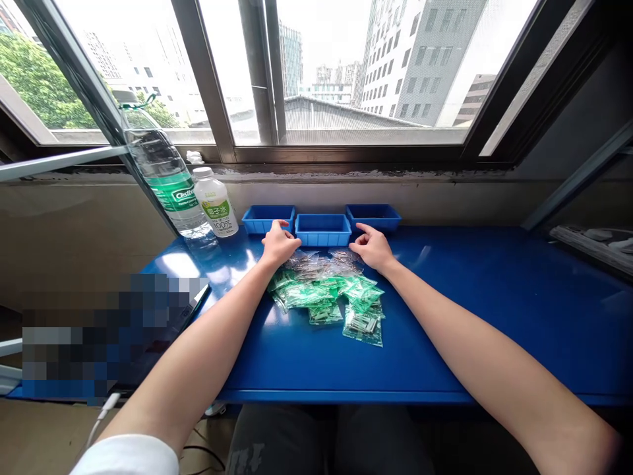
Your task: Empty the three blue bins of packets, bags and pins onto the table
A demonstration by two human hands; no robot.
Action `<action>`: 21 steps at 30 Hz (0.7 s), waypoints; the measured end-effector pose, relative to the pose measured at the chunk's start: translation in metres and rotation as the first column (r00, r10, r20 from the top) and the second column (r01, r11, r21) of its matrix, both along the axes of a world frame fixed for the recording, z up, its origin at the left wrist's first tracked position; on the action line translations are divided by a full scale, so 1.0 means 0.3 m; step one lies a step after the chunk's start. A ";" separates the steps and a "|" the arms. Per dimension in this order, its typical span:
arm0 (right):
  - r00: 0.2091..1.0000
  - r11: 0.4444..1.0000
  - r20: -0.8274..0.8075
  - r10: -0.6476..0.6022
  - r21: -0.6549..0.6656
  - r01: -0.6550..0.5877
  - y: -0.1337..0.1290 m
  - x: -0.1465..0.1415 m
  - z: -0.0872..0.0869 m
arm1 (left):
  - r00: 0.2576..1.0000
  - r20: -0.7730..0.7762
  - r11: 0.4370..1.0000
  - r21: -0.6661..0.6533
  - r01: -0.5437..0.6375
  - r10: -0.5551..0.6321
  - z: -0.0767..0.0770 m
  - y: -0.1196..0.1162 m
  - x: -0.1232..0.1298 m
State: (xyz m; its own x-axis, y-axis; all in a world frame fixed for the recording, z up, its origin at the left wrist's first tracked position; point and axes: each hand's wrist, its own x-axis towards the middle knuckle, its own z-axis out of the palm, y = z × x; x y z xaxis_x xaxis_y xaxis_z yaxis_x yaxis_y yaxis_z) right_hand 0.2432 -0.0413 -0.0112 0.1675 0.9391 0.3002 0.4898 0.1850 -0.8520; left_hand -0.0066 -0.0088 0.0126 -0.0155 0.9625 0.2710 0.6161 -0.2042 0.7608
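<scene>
**1 heap of packets on the worktop, 3 blue trays just behind it**

The heap of small plastic packets lies mid-way along the blue worktop. Clear packets at its back hold small metal pieces, and green-printed packets fill its front. 1 loose packet at the front right shows silver parts through its film, though what they are is too small to tell. As things lie, every packet in view sits in this 1 heap and none sits in a tray, so the whole heap remains spread out, unsorted.

The left hand and right hand rest at the heap's back edge, one on each side. Both are open and released, with the fingers relaxed and grasping nothing. The left fingertips reach the trays' front rims, and the right ones come close to them.

The 3 blue plastic trays stand side by side against the wall. To their left are a small juice bottle and a large water bottle. Beyond them is a window looking out on city buildings.
</scene>
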 end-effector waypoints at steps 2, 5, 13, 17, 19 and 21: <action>0.999 1.000 -0.052 0.014 -0.021 -0.015 -0.001 -0.003 0.000 | 0.999 0.044 0.998 -0.055 0.006 -0.004 -0.014 0.017 -0.008; 0.989 0.995 -0.132 0.071 -0.061 -0.079 -0.004 -0.007 0.006 | 0.994 0.099 0.993 -0.100 0.065 -0.055 -0.037 0.041 -0.017; 0.982 0.980 -0.124 0.143 -0.120 -0.157 -0.006 -0.004 0.012 | 0.996 0.043 0.993 -0.082 0.080 -0.077 -0.043 0.044 -0.017; 0.987 0.982 -0.093 0.129 -0.126 -0.140 0.001 -0.005 0.009 | 0.996 -0.084 0.999 -0.031 -0.008 0.006 -0.026 0.025 -0.010; 0.989 0.983 -0.086 0.120 -0.127 -0.130 0.004 -0.007 0.010 | 0.981 -0.143 0.990 0.074 -0.121 0.130 -0.017 0.019 -0.011; 0.990 0.985 -0.091 0.110 -0.126 -0.121 0.006 -0.007 0.011 | 0.954 -0.176 0.958 0.196 -0.210 0.244 -0.014 0.018 -0.018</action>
